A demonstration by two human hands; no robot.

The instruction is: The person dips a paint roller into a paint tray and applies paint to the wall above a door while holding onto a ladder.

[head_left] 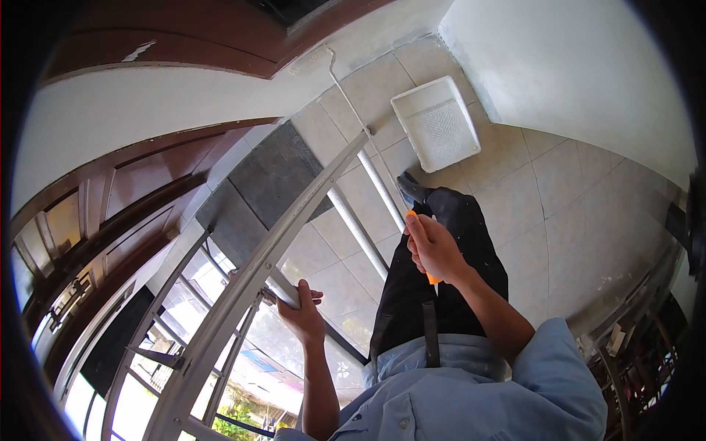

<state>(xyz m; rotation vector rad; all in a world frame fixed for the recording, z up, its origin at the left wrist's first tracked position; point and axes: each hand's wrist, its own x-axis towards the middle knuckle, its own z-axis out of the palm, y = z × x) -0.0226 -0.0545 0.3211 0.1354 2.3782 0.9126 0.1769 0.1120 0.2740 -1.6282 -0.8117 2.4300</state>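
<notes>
My right hand (435,248) is closed around the orange handle (432,278) of what looks like a paint roller. From it a long thin metal rod (358,117) reaches away to a bent end by the white wall; any roller cover there blends in with the wall. My left hand (301,312) grips a rung (282,287) of the metal ladder (294,217), fingers curled round it. Beyond my feet, a white paint tray (446,131) with a ribbed slope lies on the floor, wet-looking white inside.
The ladder slants across my left side. Brown wooden doors (140,176) line the left wall. A dark mat (276,173) lies on the tiled floor (515,184). A white wall (581,81) stands at the right, with a cluttered rack (632,345) at lower right.
</notes>
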